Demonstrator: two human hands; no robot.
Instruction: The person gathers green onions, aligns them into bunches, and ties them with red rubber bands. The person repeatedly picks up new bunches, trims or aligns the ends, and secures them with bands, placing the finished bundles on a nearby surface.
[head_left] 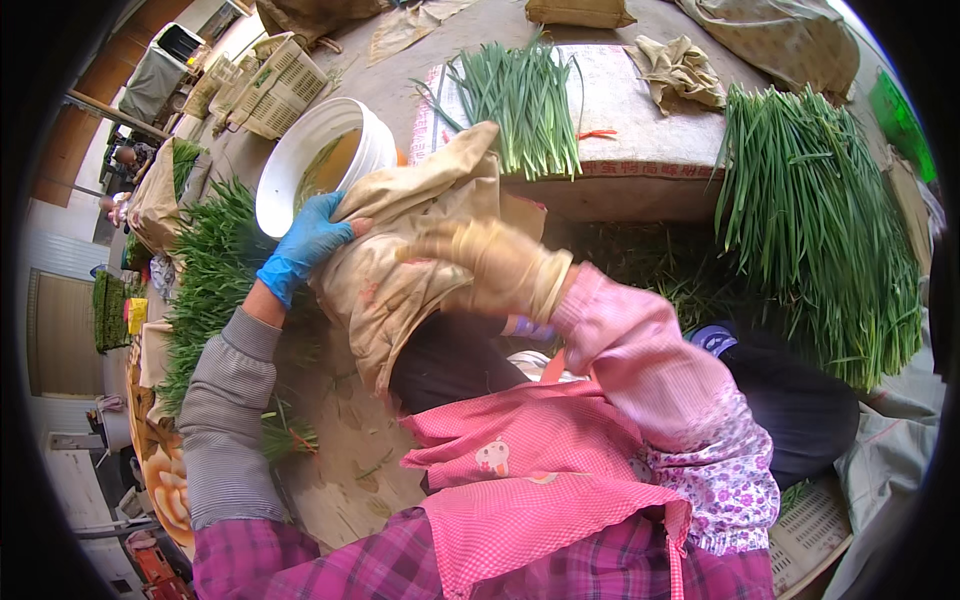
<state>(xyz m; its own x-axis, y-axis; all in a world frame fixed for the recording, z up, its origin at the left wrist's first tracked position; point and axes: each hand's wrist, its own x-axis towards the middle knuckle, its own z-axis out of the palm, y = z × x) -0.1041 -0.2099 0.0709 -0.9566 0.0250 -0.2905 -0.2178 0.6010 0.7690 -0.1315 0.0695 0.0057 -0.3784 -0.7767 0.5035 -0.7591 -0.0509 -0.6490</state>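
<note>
My left hand point(308, 240), in a blue glove, grips the upper left edge of a tan cloth point(400, 250) that drapes over my knee. My right hand point(490, 265), in a beige glove and blurred by motion, presses on the same cloth from the right. The cloth's top corner reaches toward a bundle of long green chives point(520, 100) lying on a low white-covered table point(640, 120). A white bucket point(300, 160) stands just behind my left hand.
A big heap of chives point(815, 220) lies at the right, another pile point(215, 270) at the left. Woven baskets point(270, 85) sit at the back left, a crumpled rag point(680, 70) on the table. A pink apron point(540, 470) covers my lap.
</note>
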